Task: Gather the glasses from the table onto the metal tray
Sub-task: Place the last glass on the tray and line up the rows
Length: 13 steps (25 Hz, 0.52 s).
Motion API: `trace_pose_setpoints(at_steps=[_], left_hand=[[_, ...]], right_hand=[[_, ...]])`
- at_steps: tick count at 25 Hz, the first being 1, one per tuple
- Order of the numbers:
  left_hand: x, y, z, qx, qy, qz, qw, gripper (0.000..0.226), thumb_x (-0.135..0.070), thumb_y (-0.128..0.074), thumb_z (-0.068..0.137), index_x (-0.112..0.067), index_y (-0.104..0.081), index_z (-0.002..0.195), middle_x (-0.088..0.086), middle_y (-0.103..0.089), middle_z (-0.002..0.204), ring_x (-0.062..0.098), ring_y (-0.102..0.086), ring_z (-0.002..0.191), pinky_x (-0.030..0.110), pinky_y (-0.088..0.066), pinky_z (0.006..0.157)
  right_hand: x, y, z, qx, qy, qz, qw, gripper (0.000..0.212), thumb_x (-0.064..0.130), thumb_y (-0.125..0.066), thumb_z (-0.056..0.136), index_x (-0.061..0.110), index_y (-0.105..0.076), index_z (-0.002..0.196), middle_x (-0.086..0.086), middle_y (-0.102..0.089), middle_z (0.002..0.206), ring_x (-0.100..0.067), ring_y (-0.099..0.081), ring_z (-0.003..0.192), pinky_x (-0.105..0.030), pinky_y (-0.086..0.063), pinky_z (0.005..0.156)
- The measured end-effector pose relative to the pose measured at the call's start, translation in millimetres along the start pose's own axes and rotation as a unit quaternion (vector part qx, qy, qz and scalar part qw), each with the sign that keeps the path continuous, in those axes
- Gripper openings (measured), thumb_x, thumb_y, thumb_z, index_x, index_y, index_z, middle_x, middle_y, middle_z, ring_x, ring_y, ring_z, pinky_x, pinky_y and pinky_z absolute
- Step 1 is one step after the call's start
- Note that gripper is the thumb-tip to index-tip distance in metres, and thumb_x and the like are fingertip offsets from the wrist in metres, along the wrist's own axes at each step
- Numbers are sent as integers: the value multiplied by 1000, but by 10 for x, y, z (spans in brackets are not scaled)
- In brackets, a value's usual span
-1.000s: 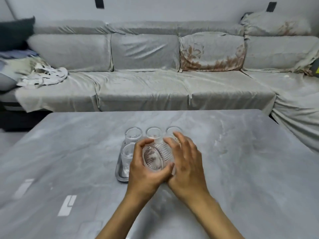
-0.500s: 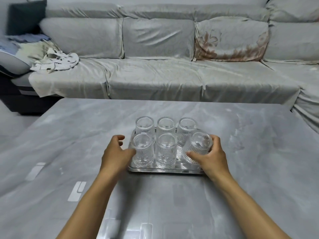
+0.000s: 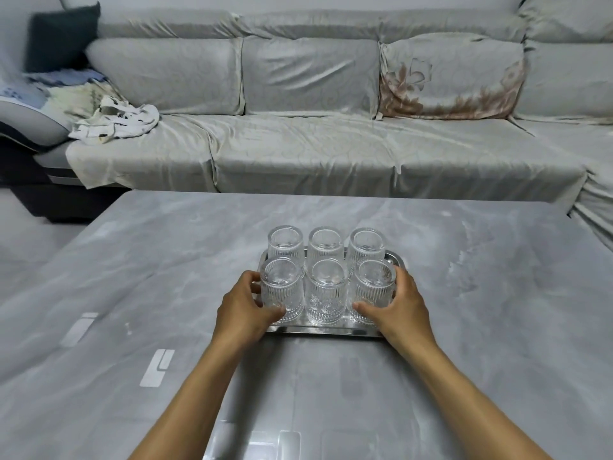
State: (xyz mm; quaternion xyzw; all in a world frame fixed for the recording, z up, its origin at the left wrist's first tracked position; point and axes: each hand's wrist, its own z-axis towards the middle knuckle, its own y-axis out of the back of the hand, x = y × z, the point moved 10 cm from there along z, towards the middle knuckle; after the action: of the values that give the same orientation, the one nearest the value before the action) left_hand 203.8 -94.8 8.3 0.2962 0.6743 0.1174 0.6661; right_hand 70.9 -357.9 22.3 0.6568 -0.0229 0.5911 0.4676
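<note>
Several ribbed clear glasses stand upside down in two rows on the metal tray (image 3: 326,332) in the middle of the grey table. My left hand (image 3: 243,308) wraps around the front left glass (image 3: 282,290), thumb in front and fingers at its left side. My right hand (image 3: 399,305) wraps around the front right glass (image 3: 374,287) in the same way. The front middle glass (image 3: 326,295) stands between them, untouched. The three back-row glasses (image 3: 326,244) stand free.
The grey marble-look table (image 3: 481,310) stretches wide on both sides of the tray. A long grey covered sofa (image 3: 315,144) runs behind the table's far edge, with a crumpled white cloth (image 3: 116,122) on its left seat.
One second ago both hands held one glass above the tray. Half a second ago my right hand was lowering it, tilted, at front right. It now stands on the tray, and my left hand has closed on the front left glass.
</note>
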Motion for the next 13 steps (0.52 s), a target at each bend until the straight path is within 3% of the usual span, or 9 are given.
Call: trace_pose_setpoints(at_steps=[3,6,8,10,13], left_hand=[[14,0,-7,12,-4,-10,1000,60,-18,-86,63,-26,-56,114,-7,-67,102,15,-69,83,38,-58,75],[128,-42,96,90,12,-48,995,70,-1,-77,69,-20,-50,131,3,-65,115,18,-67,90,36,-59,74],[97,-30,186,127,-36,-7,991,77,2,-73,70,-21,-46,138,4,-63,122,16,-65,95,24,-57,72],[-23,-74,287,169,-101,57,979,91,-2,-77,62,-31,-42,141,-6,-63,126,12,-62,107,13,-51,77],[-105,-227,493,254,-139,150,945,118,-14,-85,51,-37,-23,148,-7,-59,131,16,-56,119,32,-47,101]], right_hand=[[27,-54,-12,51,1,16,999,96,24,-84,59,32,-32,140,2,-52,137,-18,-53,120,-37,-48,97],[-137,37,119,134,-34,11,990,91,5,-76,65,28,-33,142,1,-54,136,-18,-56,117,-36,-49,95],[-236,170,276,140,-56,21,988,81,-8,-71,71,18,-41,141,-5,-54,140,-23,-55,123,-39,-49,98],[-216,85,358,192,-58,37,979,83,-20,-60,71,16,-38,143,-7,-52,140,-27,-55,124,-37,-52,91],[-175,-174,428,289,-44,-31,956,96,-15,-59,67,32,-29,145,-1,-64,111,-20,-63,91,-32,-52,69]])
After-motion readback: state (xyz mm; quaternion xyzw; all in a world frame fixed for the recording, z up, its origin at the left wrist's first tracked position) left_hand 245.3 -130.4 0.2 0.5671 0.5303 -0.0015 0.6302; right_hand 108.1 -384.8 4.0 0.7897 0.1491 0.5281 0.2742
